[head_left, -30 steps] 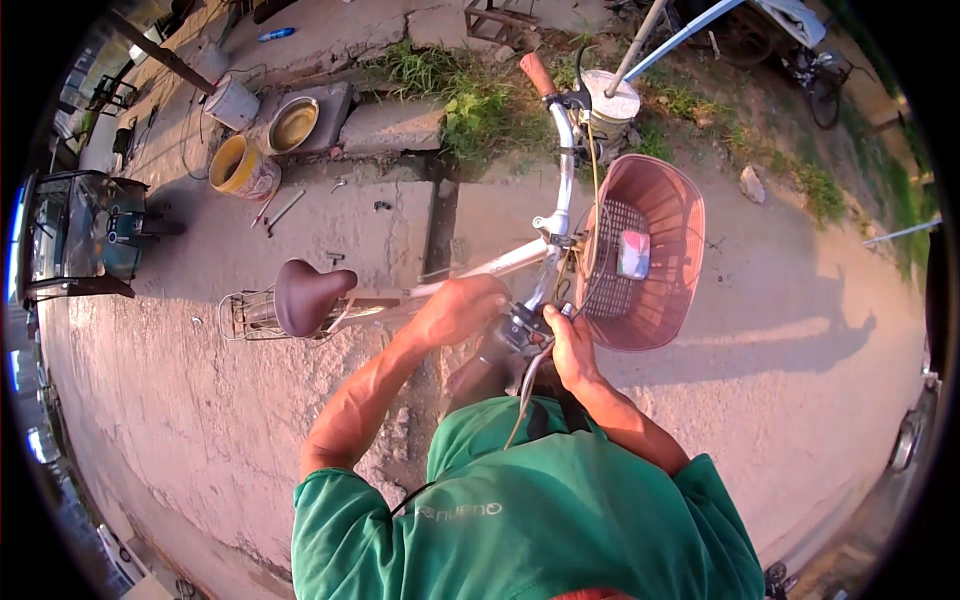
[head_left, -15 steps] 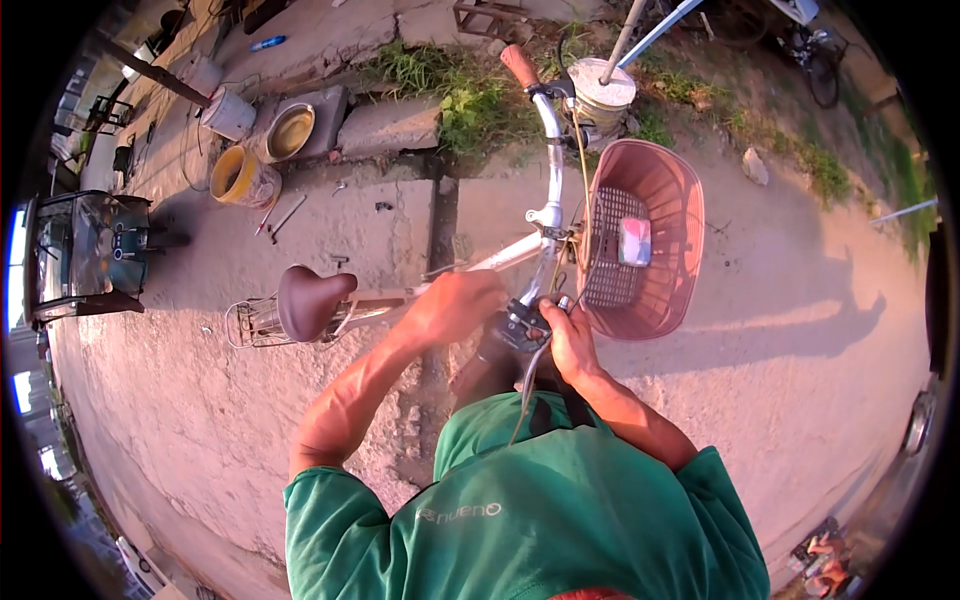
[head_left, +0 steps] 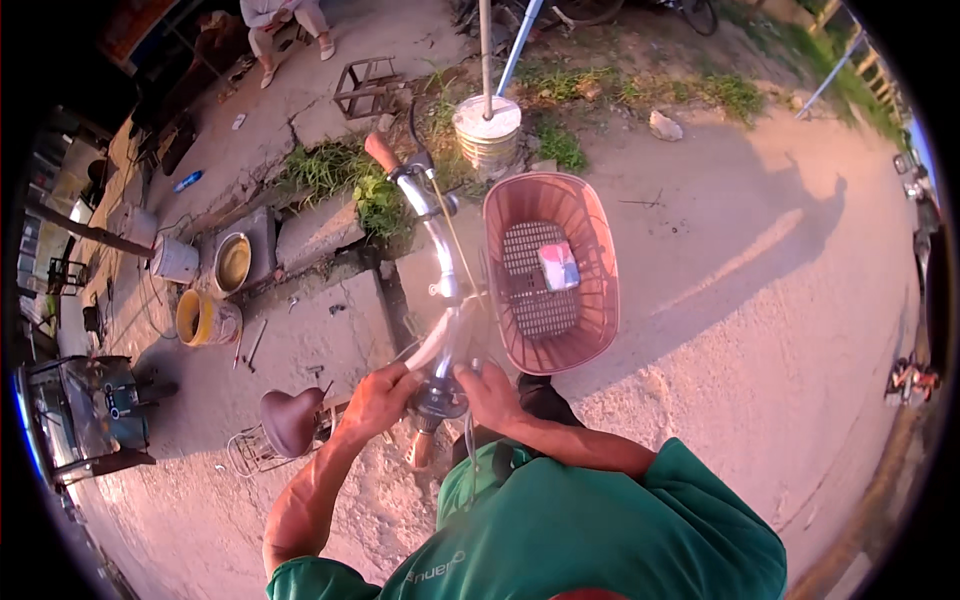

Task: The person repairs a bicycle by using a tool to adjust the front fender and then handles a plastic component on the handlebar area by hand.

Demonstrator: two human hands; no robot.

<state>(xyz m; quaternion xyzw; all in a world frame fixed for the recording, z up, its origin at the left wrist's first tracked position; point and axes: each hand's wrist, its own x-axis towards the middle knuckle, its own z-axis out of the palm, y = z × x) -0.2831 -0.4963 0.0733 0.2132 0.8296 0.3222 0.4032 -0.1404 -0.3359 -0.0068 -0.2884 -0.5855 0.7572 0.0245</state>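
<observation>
A bicycle stands in front of me, its silver handlebar (head_left: 441,255) running from the far brown grip (head_left: 381,151) toward my body. On the near part of the bar sits a black brake lever mount (head_left: 438,398), between my hands. My left hand (head_left: 380,402) is closed, thumb and fingers pinched at the mount's left side. Closed at its right side, my right hand (head_left: 490,396) has its fingertips against the bar and mount. A silver brake lever (head_left: 469,440) points toward my shirt. My fingers hide the exact contact points.
A pink-brown basket (head_left: 605,290) holds a small packet (head_left: 559,267). The brown saddle (head_left: 291,421) is at left. Beyond lie a yellow bucket (head_left: 226,324), a metal basin (head_left: 233,262), loose tools (head_left: 256,344) and a bucket with a pole (head_left: 488,135). A person (head_left: 285,20) sits far off.
My left hand has come in from the left to the brake lever mount; my right hand stays there. The view has turned, so handlebar and basket appear farther left, and the seated person shows.
</observation>
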